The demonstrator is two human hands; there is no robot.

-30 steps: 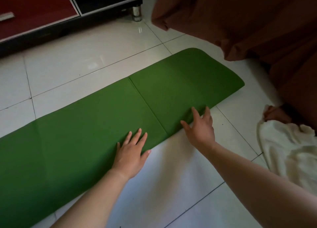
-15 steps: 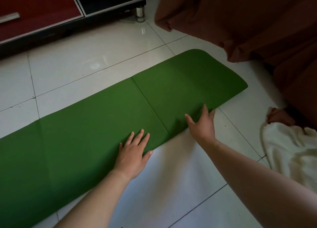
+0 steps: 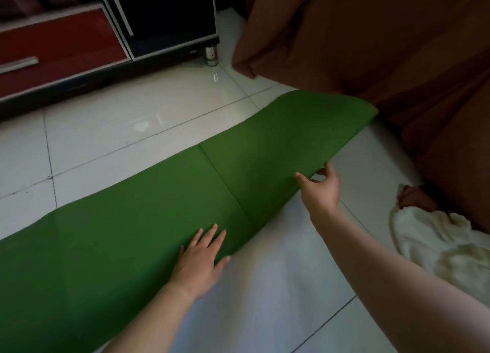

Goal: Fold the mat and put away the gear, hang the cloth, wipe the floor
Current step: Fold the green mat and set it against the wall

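A long green mat [image 3: 148, 228] lies diagonally across the white tiled floor [image 3: 138, 124], with a crease line across it near the middle. My left hand [image 3: 200, 262] presses flat on the mat's near edge, fingers spread. My right hand [image 3: 322, 188] grips the near edge of the mat's right section, thumb on top and fingers beneath, and that section is lifted off the floor. A crumpled white cloth [image 3: 434, 244] lies on the floor at the right.
A red and black low cabinet [image 3: 79, 47] on a metal leg [image 3: 211, 57] stands at the back. Brown fabric [image 3: 371, 47] hangs over the back right, close to the mat's far end. Bare tiles lie in front of the mat.
My right hand went from resting on the mat's edge to gripping it, and the right section has risen off the floor. The left hand stays pressed flat.
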